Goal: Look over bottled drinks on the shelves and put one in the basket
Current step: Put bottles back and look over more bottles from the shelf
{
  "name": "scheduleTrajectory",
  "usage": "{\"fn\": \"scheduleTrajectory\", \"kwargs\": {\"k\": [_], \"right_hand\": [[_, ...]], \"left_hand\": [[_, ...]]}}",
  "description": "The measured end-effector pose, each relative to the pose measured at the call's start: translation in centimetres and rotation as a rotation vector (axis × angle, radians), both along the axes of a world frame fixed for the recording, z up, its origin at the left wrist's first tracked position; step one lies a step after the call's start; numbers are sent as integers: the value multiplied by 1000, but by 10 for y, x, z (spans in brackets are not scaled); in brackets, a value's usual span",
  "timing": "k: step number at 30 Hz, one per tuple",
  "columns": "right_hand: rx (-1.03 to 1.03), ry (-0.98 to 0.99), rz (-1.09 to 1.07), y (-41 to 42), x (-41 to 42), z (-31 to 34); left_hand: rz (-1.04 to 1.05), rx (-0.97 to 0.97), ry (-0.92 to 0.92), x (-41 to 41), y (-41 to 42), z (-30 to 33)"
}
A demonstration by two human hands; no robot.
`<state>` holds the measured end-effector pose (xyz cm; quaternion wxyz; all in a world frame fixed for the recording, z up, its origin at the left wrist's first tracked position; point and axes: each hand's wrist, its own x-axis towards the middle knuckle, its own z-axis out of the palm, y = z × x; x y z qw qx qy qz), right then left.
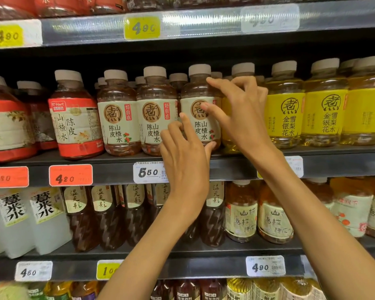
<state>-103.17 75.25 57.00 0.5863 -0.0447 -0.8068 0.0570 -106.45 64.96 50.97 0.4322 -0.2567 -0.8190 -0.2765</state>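
A brown drink bottle (198,92) with a cream label and a beige cap stands third in its row on the middle shelf (108,161). My left hand (184,154) holds its lower part, with the thumb at the base and the index finger along the label's left edge. My right hand (238,113) grips it from the right, with the index finger on the bottle's shoulder and the thumb on the label. Two matching bottles (117,113) stand to its left. No basket is in view.
Yellow-labelled bottles (286,113) stand right of the held one, with red-labelled ones (74,124) at left. The lower shelf holds dark tea bottles (104,215), white jugs (41,217) and orange drinks (273,219). Price tags (148,172) line the shelf edges. An upper shelf (204,24) hangs close above the caps.
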Motion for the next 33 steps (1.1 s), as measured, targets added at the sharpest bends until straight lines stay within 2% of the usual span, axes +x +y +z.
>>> {"fn": "scheduleTrajectory", "kwargs": {"k": [4, 8, 12, 15, 18, 21, 26, 33], "right_hand": [[52, -62, -8, 2, 4, 4], [119, -60, 40, 16, 16, 10], [27, 3, -114, 30, 21, 14], [27, -54, -243, 34, 19, 12], [51, -70, -260, 36, 19, 9], [14, -36, -171, 36, 24, 12], [-110, 74, 200, 24, 37, 3], [-230, 53, 411, 14, 49, -3]], "left_hand": [[-42, 4, -20, 0, -1, 2], [-193, 82, -32, 5, -6, 1], [-324, 142, 50, 13, -4, 1], [-445, 129, 9, 17, -1, -1], [-482, 101, -16, 17, 1, -4], [-504, 97, -34, 17, -1, -5], [-580, 118, -102, 17, -5, -5], [-709, 129, -205, 18, -12, -11]]}}
